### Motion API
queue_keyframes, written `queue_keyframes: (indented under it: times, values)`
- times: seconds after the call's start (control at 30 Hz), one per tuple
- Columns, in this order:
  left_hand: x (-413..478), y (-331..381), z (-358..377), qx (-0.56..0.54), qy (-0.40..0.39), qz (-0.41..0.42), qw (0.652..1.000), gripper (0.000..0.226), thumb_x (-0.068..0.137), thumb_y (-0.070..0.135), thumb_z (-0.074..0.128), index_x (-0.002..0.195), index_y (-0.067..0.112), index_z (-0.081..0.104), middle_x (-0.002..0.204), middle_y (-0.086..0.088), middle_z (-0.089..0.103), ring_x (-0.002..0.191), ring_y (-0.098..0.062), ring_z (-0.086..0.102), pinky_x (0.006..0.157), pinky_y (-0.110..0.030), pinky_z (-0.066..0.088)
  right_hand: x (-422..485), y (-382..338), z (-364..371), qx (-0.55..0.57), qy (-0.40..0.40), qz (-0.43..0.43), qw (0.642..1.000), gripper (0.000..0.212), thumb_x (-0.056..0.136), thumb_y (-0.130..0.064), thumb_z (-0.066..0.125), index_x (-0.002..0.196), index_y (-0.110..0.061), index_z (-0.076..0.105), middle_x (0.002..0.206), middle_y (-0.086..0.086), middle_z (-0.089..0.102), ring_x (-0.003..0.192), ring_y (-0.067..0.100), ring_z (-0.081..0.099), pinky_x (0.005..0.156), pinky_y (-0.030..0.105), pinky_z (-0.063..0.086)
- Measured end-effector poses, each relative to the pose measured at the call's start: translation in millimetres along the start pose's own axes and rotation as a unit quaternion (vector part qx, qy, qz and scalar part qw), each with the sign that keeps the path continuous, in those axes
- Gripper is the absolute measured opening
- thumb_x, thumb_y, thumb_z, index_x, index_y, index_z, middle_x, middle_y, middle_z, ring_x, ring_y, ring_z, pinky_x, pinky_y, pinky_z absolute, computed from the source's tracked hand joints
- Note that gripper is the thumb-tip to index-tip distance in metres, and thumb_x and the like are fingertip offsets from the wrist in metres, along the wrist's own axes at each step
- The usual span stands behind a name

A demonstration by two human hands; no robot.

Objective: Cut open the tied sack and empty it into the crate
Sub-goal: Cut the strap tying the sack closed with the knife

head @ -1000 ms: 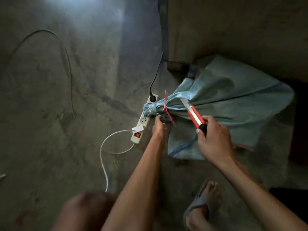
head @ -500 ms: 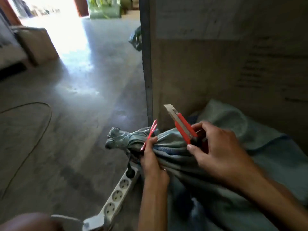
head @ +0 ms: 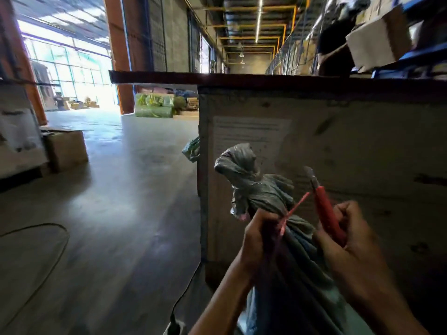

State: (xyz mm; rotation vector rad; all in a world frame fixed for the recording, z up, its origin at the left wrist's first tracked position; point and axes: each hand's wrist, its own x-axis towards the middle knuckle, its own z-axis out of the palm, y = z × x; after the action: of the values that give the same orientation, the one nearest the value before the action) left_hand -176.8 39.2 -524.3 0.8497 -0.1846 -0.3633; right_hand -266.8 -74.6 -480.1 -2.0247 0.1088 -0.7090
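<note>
A blue-grey woven sack (head: pixel 256 187) is held upright in front of me, its bunched neck bound by a red tie (head: pixel 291 211). My left hand (head: pixel 260 235) grips the neck just below the tie. My right hand (head: pixel 348 240) is closed on a red utility knife (head: pixel 325 209), blade up, right of the neck and apart from the tie. Directly behind the sack stands a tall wooden crate (head: pixel 338 141) with a dark top rim and a paper label; its inside is hidden.
A black cable and a power strip (head: pixel 175 327) lie on the concrete floor at my feet. A cardboard box (head: pixel 65 151) sits to the left. Green wrapped bales (head: pixel 154 108) lie farther back. Shelving with boxes (head: pixel 379 44) rises on the right.
The sack has been lifted off the floor and now stands upright before the crate. My view has tilted up from the floor. Both hands kept their grips.
</note>
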Motion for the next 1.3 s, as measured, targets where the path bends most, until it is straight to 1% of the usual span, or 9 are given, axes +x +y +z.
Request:
queue_keyframes:
  times: [0.2,0.33,0.43,0.6,0.73,0.87,1.1,1.2,1.3]
  values:
    - [11.7,22.7,43.8,0.028,-0.027,0.018,0.999,0.039,0.083,0.014,0.041,0.062,0.005,0.073,0.062,-0.010,0.068,0.054,-0.017,0.065,0.062,-0.025,0.054,-5.3,-3.1,-13.0,0.067,0.047,0.002,0.997,0.029,0.083,-0.001,0.065,0.077,-0.010,0.038,0.059,-0.001,0.039,0.043,0.005,0.035,0.041,0.015,0.033]
    - [18.4,16.8,43.2,0.074,0.006,0.011,0.997,0.036,0.068,0.025,0.074,0.096,0.001,0.075,0.080,-0.015,0.073,0.067,-0.022,0.069,0.071,-0.030,0.059,-9.1,6.9,-13.2,0.075,0.062,0.005,0.995,0.027,0.086,-0.020,0.065,0.077,-0.013,0.040,0.059,0.000,0.045,0.048,0.010,0.041,0.048,0.030,0.041]
    - [19.2,13.1,30.1,0.086,0.015,0.024,0.996,0.037,0.083,0.023,0.078,0.114,0.004,0.075,0.098,-0.014,0.079,0.088,-0.027,0.077,0.082,-0.034,0.063,-19.0,10.9,-14.3,0.087,0.070,0.000,0.994,0.031,0.087,-0.037,0.065,0.077,-0.016,0.044,0.061,0.002,0.050,0.051,0.012,0.048,0.051,0.035,0.043]
    - [22.4,4.3,9.0,0.105,-0.016,0.017,0.994,0.078,0.066,0.048,0.090,0.131,0.011,0.067,0.129,-0.014,0.071,0.122,-0.033,0.067,0.110,-0.052,0.049,-30.4,27.9,-20.5,0.055,0.093,-0.039,0.993,0.037,0.089,-0.058,0.053,0.083,-0.021,0.053,0.067,-0.006,0.060,0.055,0.000,0.053,0.051,0.015,0.043]
    - [22.9,7.2,1.5,0.099,0.000,0.027,0.995,0.068,0.074,0.045,0.085,0.130,0.011,0.068,0.128,-0.014,0.072,0.119,-0.031,0.069,0.104,-0.048,0.054,-33.8,41.9,-20.1,-0.019,0.111,-0.057,0.992,0.028,0.094,-0.049,0.054,0.087,-0.024,0.064,0.075,-0.008,0.067,0.069,0.006,0.063,0.063,0.027,0.052]
    - [17.5,17.2,0.6,0.097,-0.031,0.013,0.995,0.030,0.089,0.030,0.073,0.108,0.007,0.074,0.097,-0.010,0.080,0.084,-0.022,0.077,0.072,-0.031,0.063,-34.7,43.4,-13.9,-0.087,0.110,-0.103,0.985,0.020,0.091,-0.043,0.065,0.090,-0.024,0.068,0.082,-0.009,0.067,0.074,0.007,0.063,0.066,0.031,0.052]
    - [15.3,19.2,-1.9,0.108,0.020,0.059,0.992,0.060,0.071,0.030,0.089,0.121,0.003,0.071,0.118,-0.024,0.074,0.109,-0.040,0.072,0.095,-0.055,0.058,-36.8,39.7,-8.2,-0.189,0.090,-0.162,0.964,0.030,0.081,-0.058,0.064,0.090,-0.030,0.063,0.087,-0.013,0.058,0.074,0.008,0.056,0.063,0.030,0.048]
    - [12.6,20.7,-3.1,0.066,-0.001,0.033,0.997,0.053,0.081,0.022,0.081,0.125,-0.004,0.066,0.118,-0.030,0.072,0.091,-0.040,0.076,0.077,-0.044,0.062,-38.8,39.7,-6.1,-0.214,0.086,-0.166,0.959,0.034,0.079,-0.061,0.062,0.087,-0.028,0.064,0.084,-0.012,0.058,0.071,0.012,0.058,0.059,0.030,0.049]
    - [13.1,21.0,-5.4,0.038,-0.018,0.031,0.999,0.058,0.081,0.020,0.081,0.129,-0.004,0.062,0.120,-0.032,0.069,0.092,-0.042,0.076,0.078,-0.045,0.060,-39.7,39.8,-4.9,-0.216,0.088,-0.161,0.959,0.035,0.078,-0.061,0.061,0.084,-0.027,0.067,0.081,-0.010,0.059,0.070,0.013,0.059,0.058,0.033,0.050]
